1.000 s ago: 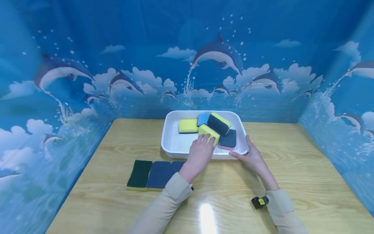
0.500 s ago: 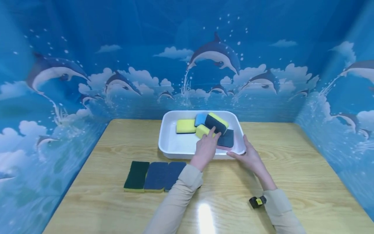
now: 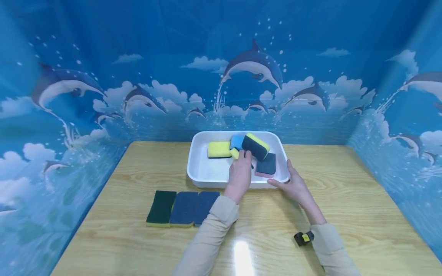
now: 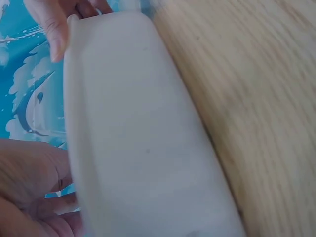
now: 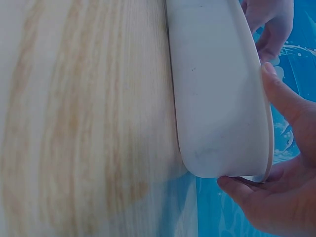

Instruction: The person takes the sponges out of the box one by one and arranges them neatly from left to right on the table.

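Note:
A white plastic tray (image 3: pixel 207 175) holds several scouring sponges. My left hand (image 3: pixel 239 174) reaches over its near rim and pinches a yellow sponge (image 3: pixel 234 153), mostly hidden behind the fingers. At the tray's near right corner my right hand (image 3: pixel 294 186) grips the rim, thumb on the front side and fingers round the right end, as the right wrist view also shows. Inside lie a yellow sponge (image 3: pixel 219 148) at left, a blue one (image 3: pixel 236 141), a tilted dark-faced yellow one (image 3: pixel 254 147) and a dark one with pink beneath (image 3: pixel 266 164).
On the wooden table (image 3: pixel 121 191), left of my left forearm, a green-topped sponge (image 3: pixel 161 207) and two blue-topped sponges (image 3: pixel 184 208) lie side by side. A dolphin-printed curtain (image 3: pixel 165 57) stands behind the table and along both sides.
My left hand has shifted over the yellow sponge, from fingers spread on it to pinching it, and the sponge has turned. The right hand stays on the tray corner.

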`<state>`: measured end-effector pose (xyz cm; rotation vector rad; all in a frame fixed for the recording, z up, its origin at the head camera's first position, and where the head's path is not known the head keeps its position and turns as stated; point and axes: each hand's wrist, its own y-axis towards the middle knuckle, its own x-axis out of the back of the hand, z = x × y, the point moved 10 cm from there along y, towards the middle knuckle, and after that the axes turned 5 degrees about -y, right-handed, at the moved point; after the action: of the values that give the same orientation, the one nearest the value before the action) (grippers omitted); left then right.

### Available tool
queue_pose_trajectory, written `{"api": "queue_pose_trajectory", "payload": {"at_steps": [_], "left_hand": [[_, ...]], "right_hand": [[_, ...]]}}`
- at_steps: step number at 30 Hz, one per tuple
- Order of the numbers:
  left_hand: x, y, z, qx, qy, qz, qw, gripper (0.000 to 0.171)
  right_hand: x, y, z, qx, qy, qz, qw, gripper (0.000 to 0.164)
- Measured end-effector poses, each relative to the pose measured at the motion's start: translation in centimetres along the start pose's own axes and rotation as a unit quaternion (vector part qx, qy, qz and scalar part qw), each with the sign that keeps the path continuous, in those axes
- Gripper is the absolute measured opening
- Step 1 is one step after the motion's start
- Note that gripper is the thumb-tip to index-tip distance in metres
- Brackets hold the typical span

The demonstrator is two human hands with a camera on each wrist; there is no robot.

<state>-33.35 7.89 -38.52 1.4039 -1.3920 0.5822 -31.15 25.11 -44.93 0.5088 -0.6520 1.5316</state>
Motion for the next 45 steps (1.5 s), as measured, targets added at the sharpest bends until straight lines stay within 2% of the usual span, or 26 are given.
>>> {"api": "queue_pose_trajectory", "payload": {"at_steps": [7,12,15,19,23,26,32,39,45], "left_hand": [[2.2,-0.8,-0.2,-0.020,-0.034,-0.011,0.9992,0.033],[4.1,-2.0,-0.4,-0.019,-0.059,0.004,0.9981,0.022],[4.8,-3.3,-0.2,-0.021,-0.078,0.018,0.9966,0.015],[5.6,-5.7,-0.2,-0.061,-0.112,0.019,0.9917,0.018],[6.4,-8.2,-0.7,-0.121,-0.157,0.006,0.9801,0.023],[6.9,-9.9,-0.8,-0.147,-0.180,0.004,0.9726,0.024],[6.7,-12.3,-0.5,-0.159,-0.187,0.020,0.9692,0.022],[4.9,-14.8,-0.5,-0.196,-0.167,0.058,0.9646,0.024],[3.9,-15.4,0.7,-0.185,-0.092,0.059,0.9767,0.023]], "right_hand": [[-0.1,0.0,-0.1,0.001,-0.001,0.002,1.000,0.123],[0.0,0.0,-0.2,-0.001,-0.001,-0.001,1.000,0.122],[0.0,0.0,-0.3,0.001,0.000,-0.001,1.000,0.122],[0.0,0.0,-0.1,0.009,0.007,0.001,1.000,0.120],[0.1,0.0,0.1,0.018,0.011,0.000,1.000,0.119],[0.0,0.1,0.1,0.017,0.007,-0.001,1.000,0.119],[0.0,0.0,0.2,0.017,0.010,-0.002,1.000,0.119],[0.0,0.0,0.1,0.012,0.001,-0.001,1.000,0.121],[0.0,0.1,0.1,0.009,-0.010,-0.002,1.000,0.122]]}}
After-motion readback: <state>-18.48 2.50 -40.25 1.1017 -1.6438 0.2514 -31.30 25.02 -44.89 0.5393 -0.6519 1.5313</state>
